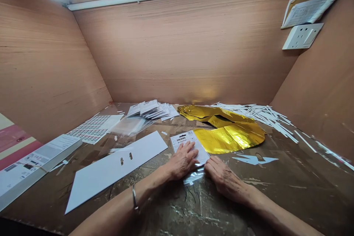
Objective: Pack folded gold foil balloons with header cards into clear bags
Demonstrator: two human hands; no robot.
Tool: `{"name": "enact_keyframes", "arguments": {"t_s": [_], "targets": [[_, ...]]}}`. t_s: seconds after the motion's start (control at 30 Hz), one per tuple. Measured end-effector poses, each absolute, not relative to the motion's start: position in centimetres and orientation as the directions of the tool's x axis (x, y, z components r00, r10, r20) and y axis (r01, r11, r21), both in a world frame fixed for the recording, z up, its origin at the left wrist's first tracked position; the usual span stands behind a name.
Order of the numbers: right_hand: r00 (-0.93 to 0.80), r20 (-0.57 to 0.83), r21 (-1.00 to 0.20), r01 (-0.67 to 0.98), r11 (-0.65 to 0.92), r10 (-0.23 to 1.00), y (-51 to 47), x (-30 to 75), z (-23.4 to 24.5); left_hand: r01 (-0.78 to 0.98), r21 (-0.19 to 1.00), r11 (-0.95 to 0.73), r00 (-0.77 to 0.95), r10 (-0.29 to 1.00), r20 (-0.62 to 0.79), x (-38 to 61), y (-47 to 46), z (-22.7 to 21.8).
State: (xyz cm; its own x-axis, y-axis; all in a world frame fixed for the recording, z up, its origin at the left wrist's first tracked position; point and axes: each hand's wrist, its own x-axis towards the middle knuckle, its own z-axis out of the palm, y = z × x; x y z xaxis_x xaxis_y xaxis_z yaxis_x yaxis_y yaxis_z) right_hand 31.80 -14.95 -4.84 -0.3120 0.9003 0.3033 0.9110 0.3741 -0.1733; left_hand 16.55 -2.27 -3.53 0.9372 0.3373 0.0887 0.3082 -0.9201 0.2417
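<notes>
My left hand (182, 161) lies flat on a white barcode card (184, 141), which sits in a clear plastic bag (194, 176) on the scarred workbench (221, 191). My right hand (225, 179) is just to the right, its fingertips at the bag's lower edge. A metal bangle (134, 199) circles my left wrist. Behind the card lies a crumpled gold foil balloon (229, 136), close to but apart from both hands. A long white board (116, 171) with two small slots lies to the left of my left hand.
Thin white sticks (260, 118) are scattered at the back right. Stacked printed cards (152, 110), clear bags (127, 125) and a label sheet (91, 128) lie back left. A white box (35, 166) sits at the left edge. Wooden walls (177, 51) enclose the bench.
</notes>
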Motion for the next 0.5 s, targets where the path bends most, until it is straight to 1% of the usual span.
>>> {"name": "enact_keyframes", "arguments": {"t_s": [0.07,0.13,0.17,0.23,0.33,0.4,0.5], "targets": [[-0.275,0.308,-0.287,0.886,0.364,0.911,-14.8,32.0,-4.5,0.268,0.252,-0.93,0.955,0.291,0.058,15.8,-2.7,-3.8],[-0.223,0.303,-0.398,0.854,0.336,0.927,-14.7,32.0,-4.4,0.26,0.246,-0.934,0.96,0.278,0.04,15.5,-2.8,-4.1],[-0.206,0.298,-0.432,0.842,0.324,0.932,-14.7,32.0,-4.4,0.258,0.242,-0.935,0.961,0.274,0.035,15.5,-2.8,-4.2],[-0.189,0.297,-0.443,0.841,0.31,0.936,-14.8,31.8,-4.6,0.262,0.237,-0.936,0.961,0.277,0.031,15.6,-2.8,-4.3],[-0.207,0.299,-0.386,0.867,0.316,0.932,-14.9,31.3,-4.9,0.272,0.236,-0.933,0.957,0.288,0.032,15.7,-2.7,-4.4],[-0.21,0.297,-0.371,0.874,0.315,0.931,-14.8,31.2,-5.0,0.271,0.237,-0.933,0.957,0.287,0.036,15.7,-2.7,-4.5],[-0.17,0.281,-0.442,0.851,0.284,0.945,-14.5,31.3,-4.4,0.266,0.246,-0.932,0.957,0.286,0.047,15.7,-2.6,-4.7]]}}
